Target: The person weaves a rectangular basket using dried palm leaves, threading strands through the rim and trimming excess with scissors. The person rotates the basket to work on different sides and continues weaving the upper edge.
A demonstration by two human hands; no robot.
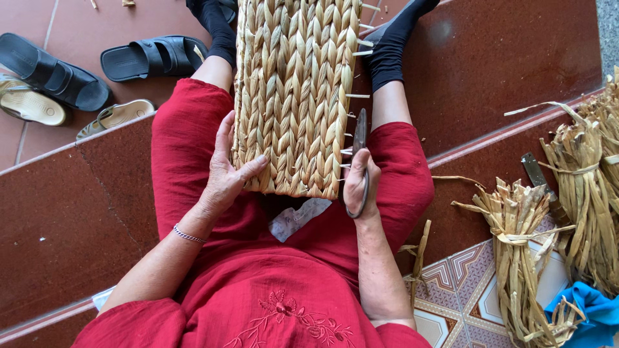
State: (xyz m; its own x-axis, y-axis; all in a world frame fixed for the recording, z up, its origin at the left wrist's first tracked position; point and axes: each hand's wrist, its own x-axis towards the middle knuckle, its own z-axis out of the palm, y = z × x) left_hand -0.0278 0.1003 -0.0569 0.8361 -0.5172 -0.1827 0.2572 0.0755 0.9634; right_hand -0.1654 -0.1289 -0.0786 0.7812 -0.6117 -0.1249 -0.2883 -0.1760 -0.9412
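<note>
A woven basket point(296, 90) of braided straw-coloured fibre lies across my lap, its near edge towards me. My left hand point(229, 171) grips the basket's near left corner, thumb on top of the weave. My right hand point(358, 180) holds dark metal scissors point(359, 151) at the basket's right edge, blades pointing away from me beside several short fibre ends that stick out of the weave. I wear a red dress and black socks.
Bundles of dried fibre strips point(522, 258) lie at the right, with a larger bundle point(587, 193), a knife point(538, 177) and a blue cloth point(593, 312). Black sandals point(151, 58) and beige sandals point(39, 106) sit at the upper left on red tiles.
</note>
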